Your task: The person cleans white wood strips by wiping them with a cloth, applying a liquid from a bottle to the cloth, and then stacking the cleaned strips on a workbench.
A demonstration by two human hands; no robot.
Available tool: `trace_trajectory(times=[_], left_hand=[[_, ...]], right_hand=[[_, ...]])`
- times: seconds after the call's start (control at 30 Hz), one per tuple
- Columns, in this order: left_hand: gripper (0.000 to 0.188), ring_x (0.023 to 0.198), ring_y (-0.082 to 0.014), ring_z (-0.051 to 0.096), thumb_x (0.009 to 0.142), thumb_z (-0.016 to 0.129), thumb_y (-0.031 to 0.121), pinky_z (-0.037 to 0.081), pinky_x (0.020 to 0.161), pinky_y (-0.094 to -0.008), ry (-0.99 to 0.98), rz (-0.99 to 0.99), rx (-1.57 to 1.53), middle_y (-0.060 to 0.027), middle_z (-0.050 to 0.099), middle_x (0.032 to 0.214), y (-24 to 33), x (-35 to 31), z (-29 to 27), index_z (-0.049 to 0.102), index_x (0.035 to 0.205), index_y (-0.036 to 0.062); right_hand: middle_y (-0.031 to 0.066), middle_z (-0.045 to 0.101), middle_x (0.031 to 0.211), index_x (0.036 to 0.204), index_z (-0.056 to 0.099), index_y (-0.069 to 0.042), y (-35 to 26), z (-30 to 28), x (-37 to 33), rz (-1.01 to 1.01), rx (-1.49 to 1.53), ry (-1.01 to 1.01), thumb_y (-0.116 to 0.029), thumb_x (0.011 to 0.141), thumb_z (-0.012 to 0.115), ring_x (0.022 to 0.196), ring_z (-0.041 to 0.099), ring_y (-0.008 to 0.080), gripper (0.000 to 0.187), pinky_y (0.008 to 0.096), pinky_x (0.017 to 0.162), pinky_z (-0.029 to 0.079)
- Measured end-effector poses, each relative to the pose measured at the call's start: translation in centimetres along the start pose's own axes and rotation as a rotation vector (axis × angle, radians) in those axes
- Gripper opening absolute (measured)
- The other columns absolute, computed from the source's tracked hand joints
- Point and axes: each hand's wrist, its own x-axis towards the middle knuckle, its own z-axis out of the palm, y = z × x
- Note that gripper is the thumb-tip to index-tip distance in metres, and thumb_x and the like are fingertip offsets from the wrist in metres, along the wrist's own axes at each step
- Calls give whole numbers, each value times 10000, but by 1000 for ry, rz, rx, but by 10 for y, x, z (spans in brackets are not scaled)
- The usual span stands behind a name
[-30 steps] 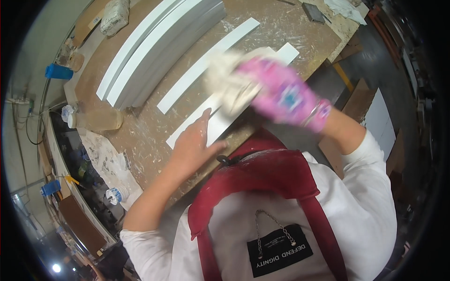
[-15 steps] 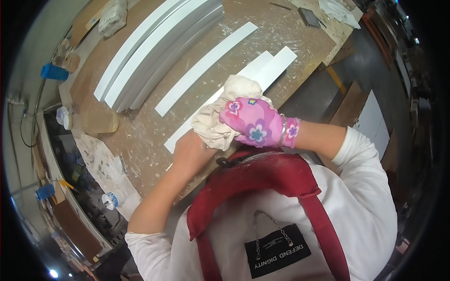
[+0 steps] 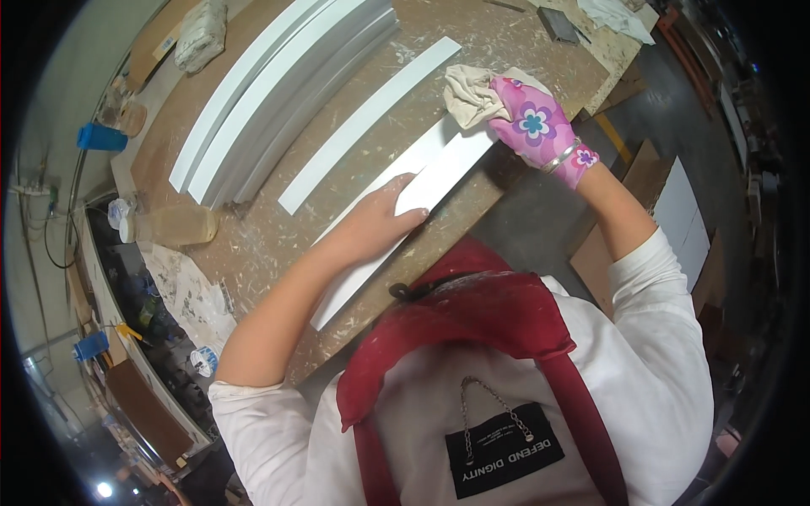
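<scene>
My bare left hand (image 3: 371,218) grips a white strip (image 3: 447,169) near the table's front edge, thumb on the near side and fingers curled over the far side. My right hand (image 3: 533,125), in a pink flowered glove, is closed on a crumpled cream cloth (image 3: 472,95). The cloth presses against the strip's far right end and hides it. Just behind lies a second white strip (image 3: 416,154), partly covered by my left hand. Farther back, a slightly curved white strip (image 3: 371,122) lies apart on the table.
Several curved white pieces (image 3: 245,131) stand stacked at the back left of the scuffed brown table (image 3: 278,261). A jug of yellowish liquid (image 3: 173,226) sits by the left edge. At the far right are a grey block (image 3: 557,25) and a white rag (image 3: 620,18).
My right hand has moved with the cloth to the far right, away from my left hand. My left hand has shifted up and right along the strip, whose near end has swung closer to me.
</scene>
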Motion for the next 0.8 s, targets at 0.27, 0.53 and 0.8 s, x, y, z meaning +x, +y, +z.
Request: trace_trajectory(times=[0.27, 0.53, 0.8], left_hand=[[707, 1021, -264, 573, 876, 594, 361, 423, 913, -339, 31, 66, -6, -261, 604, 1090, -3, 1, 3, 338, 1417, -15], [711, 1018, -260, 572, 871, 602, 368, 423, 916, -337, 15, 18, -14, -244, 606, 1124, 9, 21, 3, 342, 1423, 2], [716, 1038, -258, 557, 867, 610, 364, 416, 922, -335, -9, 53, -22, -227, 576, 1199, -8, 2, -2, 336, 1436, 26]], right_hand=[[184, 582, 1176, 1295, 459, -6, 7, 7, -4, -52, 23, 71, -293, 825, 637, 1072, 570, 323, 579, 393, 922, 453], [182, 578, 1191, 1311, 443, -7, 2, 5, -3, -15, -10, 27, -293, 825, 634, 1074, 570, 323, 595, 391, 922, 454], [180, 581, 1181, 1304, 452, -17, 2, 7, -4, -18, -23, 70, -297, 821, 633, 1062, 572, 325, 586, 395, 912, 458]])
